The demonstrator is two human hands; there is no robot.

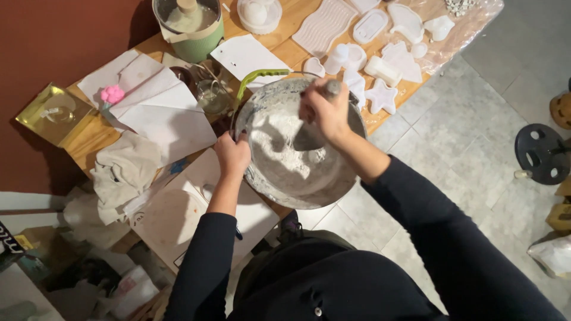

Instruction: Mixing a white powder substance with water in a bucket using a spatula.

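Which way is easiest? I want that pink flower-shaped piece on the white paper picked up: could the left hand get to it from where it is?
Probably yes: the left hand only grips the bowl rim, and only flat white papers lie between it and the pink piece.

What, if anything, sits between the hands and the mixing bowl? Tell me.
Nothing visible does. The left hand grips the metal bowl at its rim, and the right hand holds a stirring tool down in the white powder.

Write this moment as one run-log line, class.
left hand: grips metal bowl rim | right hand: holds spoon in white powder | bowl: on wooden table edge
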